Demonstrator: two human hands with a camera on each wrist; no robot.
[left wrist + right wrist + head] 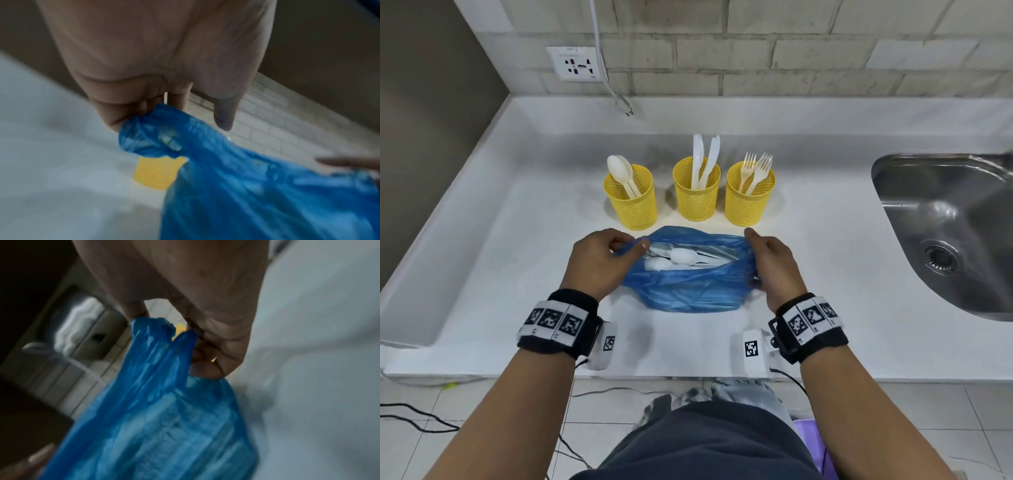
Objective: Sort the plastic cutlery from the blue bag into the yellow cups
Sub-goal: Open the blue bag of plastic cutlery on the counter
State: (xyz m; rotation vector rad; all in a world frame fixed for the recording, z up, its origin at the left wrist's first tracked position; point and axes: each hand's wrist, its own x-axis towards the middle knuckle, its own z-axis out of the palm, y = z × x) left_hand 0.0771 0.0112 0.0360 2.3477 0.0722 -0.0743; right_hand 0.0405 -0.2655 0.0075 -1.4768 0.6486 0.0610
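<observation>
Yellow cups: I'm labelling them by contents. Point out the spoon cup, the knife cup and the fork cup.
spoon cup (635, 205): head view, mesh front wall.
knife cup (695, 198): head view, mesh front wall.
fork cup (747, 205): head view, mesh front wall.

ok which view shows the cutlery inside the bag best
The head view: the blue bag, held open by the left hand and right hand, shows white spoons and other pieces in its mouth. Both wrist views are blurred and show only the bag's outside, with faint pale shapes through the plastic.
</observation>
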